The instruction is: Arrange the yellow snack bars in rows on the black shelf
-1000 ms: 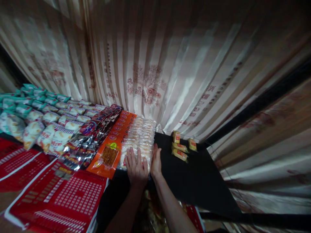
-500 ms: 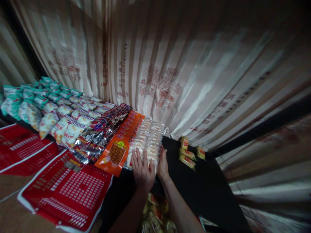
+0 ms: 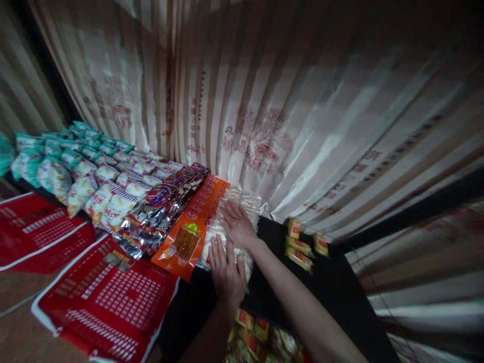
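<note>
Two columns of clear-wrapped white snack packs [image 3: 249,202] lie on the black table [image 3: 321,297]. My left hand [image 3: 228,269] rests on the near end of the packs, fingers stretched out. Farther up the columns, my right hand [image 3: 239,222] lies flat across the packs with its fingers extended, hiding part of them. Neither hand grips anything. Touching the packs' left side is an orange snack bag [image 3: 179,242] with a picture of brown sticks. Dark shiny snack bags [image 3: 151,227] overlap in a row beyond it.
White-and-striped bags [image 3: 115,209] and green bags [image 3: 28,164] fill the table's left part. Several small yellow packs [image 3: 298,259] lie to the right. Red baskets [image 3: 109,302] stand before the table; more yellow packs [image 3: 251,338] sit below my arms. A printed curtain [image 3: 260,91] hangs behind.
My right hand has moved from the right side of the white snack packs onto their top, farther back. My left hand stays at the near end. The view has shifted slightly.
</note>
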Motion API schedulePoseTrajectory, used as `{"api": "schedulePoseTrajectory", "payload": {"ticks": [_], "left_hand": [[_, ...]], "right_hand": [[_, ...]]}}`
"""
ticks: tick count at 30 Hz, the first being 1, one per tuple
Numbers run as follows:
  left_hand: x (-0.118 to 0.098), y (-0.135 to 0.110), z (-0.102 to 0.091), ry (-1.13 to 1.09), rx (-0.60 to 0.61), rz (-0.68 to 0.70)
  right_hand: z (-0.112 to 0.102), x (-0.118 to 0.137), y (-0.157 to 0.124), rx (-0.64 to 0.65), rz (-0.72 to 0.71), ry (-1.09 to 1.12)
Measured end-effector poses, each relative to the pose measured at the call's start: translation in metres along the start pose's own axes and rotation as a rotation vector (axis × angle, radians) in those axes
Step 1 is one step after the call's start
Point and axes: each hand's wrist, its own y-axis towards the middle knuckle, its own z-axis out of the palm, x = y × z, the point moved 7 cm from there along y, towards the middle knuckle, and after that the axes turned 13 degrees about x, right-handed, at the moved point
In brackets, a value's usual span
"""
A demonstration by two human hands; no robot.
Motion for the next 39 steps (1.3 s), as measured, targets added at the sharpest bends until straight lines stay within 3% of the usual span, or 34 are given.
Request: {"api": "schedulePoseTrajectory", "payload": {"ticks": [7, 13, 18, 23, 26, 33, 39], "left_hand": [[0.001, 0.002, 0.003, -0.013, 0.040, -0.014], [0.000, 0.002, 0.002, -0.001, 0.040, -0.019], [-0.001, 0.002, 0.003, 0.025, 0.028, -0.013], [0.002, 0.001, 0.009, 0.051, -0.011, -0.012], [0.001, -0.001, 0.010, 0.062, -0.039, 0.020], [-0.003, -0.002, 0.005, 0.046, -0.063, 0.078], [-0.001, -0.001, 0.007, 0.009, -0.044, 0.050]], "right_hand": [[0.014, -0.027, 0.022, 0.098, 0.077, -0.139], [0.012, -0.030, 0.020, 0.060, 0.084, -0.149], [0.002, -0.029, 0.027, -0.019, 0.073, -0.312], [0.007, -0.041, 0.036, 0.261, 0.311, -0.584], [0.006, -0.038, 0.038, 0.355, 0.357, -0.675], [-0.004, -0.039, 0.040, 0.339, 0.418, -0.703], [-0.011, -0.042, 0.049, 0.278, 0.362, -0.725]]}}
